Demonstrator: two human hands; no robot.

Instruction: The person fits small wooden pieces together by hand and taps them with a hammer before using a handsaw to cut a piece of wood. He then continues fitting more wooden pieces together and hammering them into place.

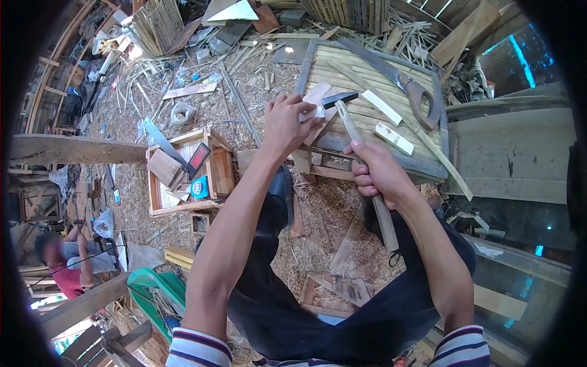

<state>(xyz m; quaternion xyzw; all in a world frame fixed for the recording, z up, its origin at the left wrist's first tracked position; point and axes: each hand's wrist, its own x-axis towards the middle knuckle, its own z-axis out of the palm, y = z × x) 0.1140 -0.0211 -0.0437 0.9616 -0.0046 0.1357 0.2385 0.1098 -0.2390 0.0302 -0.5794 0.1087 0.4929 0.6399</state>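
My right hand [377, 171] grips the wooden handle of a hammer [351, 122], whose dark head sits just above a small pale wood piece [318, 98]. My left hand [287, 121] pinches that wood piece and holds it down on a slatted bamboo panel [367, 73] with a grey frame. Two short pale wood blocks [385, 119] lie loose on the panel to the right of the hammer. A handsaw [400, 79] rests across the panel's far right side.
A wooden toolbox [183, 174] with a tape measure and a saw stands on the shaving-strewn ground to the left. Bamboo strips and offcuts litter the floor. Another person [67, 257] sits at the lower left. A green plastic chair [162, 293] stands near my left knee.
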